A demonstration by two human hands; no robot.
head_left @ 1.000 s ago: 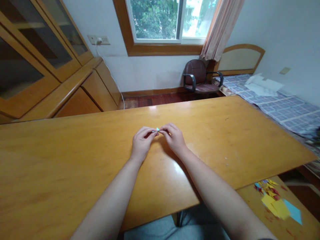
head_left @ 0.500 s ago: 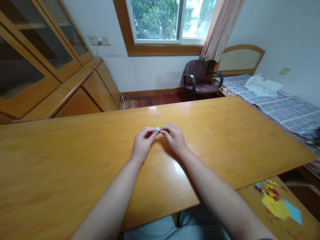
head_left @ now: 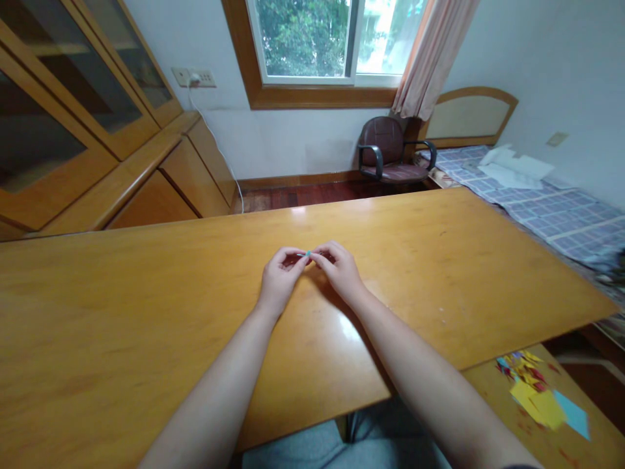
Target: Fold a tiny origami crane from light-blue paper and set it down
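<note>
A tiny piece of light blue folded paper [head_left: 308,253] is pinched between my two hands above the wooden table [head_left: 146,312]. My left hand [head_left: 282,277] closes thumb and forefinger on its left side. From the right, my right hand [head_left: 339,266] grips it with thumb and forefinger, the fingertips of both hands nearly touching. Most of the paper is hidden behind the fingers, so its folded shape cannot be made out.
A lower surface at the right bears a heap of small colourful folded papers [head_left: 525,368], yellow paper sheets [head_left: 540,404] and a light blue sheet [head_left: 572,415]. Beyond the table stand an armchair [head_left: 385,150], a bed [head_left: 547,202] and a wooden cabinet [head_left: 161,195].
The blue paper's upright tip has dropped or been pressed down, and less of it shows between the fingers. My right thumb has shifted slightly up; both hands stay in nearly the same place.
</note>
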